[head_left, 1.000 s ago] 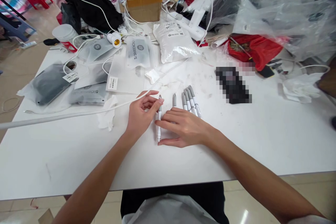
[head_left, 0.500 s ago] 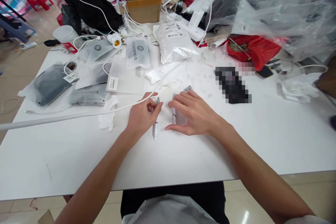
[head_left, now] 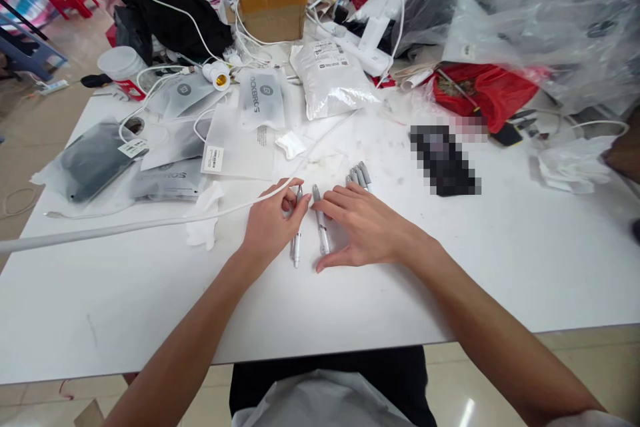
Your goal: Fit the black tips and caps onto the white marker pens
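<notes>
1. The second white-and-silver pen (head_left: 321, 223) now lies nearer the left-hand one, leaning slightly; half a second ago it sat farther right, partly beneath the right hand (head_left: 357, 223).
2. The right hand is spread, thumb well apart from the fingers, its index fingertip at the second pen's upper part.
3. The left hand (head_left: 273, 217) has its thumb across the first white-and-silver pen (head_left: 297, 243), fingers curled beside it; whether it pinches cannot be told.
4. More pens (head_left: 361, 175) lie grouped beyond the right hand, partly hidden by it.
5. White tabletop (head_left: 325, 310) stretches from the wrists to the near edge, and wide to the right.
6. A white cable (head_left: 220, 211) crosses the view over the left hand; contact is unclear.
7. Plastic-wrapped pouches (head_left: 167, 179) crowd the left, a white mailer (head_left: 333, 80) the back, a pixelated dark object (head_left: 447, 163) the right.
</notes>
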`<state>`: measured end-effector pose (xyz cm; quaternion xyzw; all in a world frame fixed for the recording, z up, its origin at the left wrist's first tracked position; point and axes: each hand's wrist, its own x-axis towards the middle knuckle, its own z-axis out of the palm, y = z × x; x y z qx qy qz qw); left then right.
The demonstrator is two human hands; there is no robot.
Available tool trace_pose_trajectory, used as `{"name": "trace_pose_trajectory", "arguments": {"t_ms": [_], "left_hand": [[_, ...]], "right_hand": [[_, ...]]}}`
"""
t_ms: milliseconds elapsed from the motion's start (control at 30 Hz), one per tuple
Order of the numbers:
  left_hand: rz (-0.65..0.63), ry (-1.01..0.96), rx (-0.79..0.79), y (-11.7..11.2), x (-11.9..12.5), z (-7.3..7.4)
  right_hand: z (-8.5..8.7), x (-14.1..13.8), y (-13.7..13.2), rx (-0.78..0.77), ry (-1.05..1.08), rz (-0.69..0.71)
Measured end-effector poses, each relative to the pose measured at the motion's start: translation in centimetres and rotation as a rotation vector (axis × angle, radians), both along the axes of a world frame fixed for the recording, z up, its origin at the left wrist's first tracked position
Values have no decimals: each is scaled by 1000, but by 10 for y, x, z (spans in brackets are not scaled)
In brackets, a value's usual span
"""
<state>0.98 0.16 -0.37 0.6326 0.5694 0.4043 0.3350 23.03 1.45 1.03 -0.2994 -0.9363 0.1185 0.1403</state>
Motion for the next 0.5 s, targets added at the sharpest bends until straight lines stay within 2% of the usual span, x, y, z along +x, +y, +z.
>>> {"name": "trace_pose_trajectory", "arguments": {"t_ms": [100,200,267,367,500], "left_hand": [[39,-134,-76,0,0,4],[68,-367,-208,0,0,9],[43,-536,-268,1,0,12],[-14,-700,-321,2,-2,17],[-56,-872,-440,3,-3,22]], "right_hand": [[-3,0,0,54,44,-18],[-5,-2,0,123,191,8],[-4,-5,-2,203,255,66],[-4,-9,-6,308,239,158],[-5,-13,-12,352,343,163]]}}
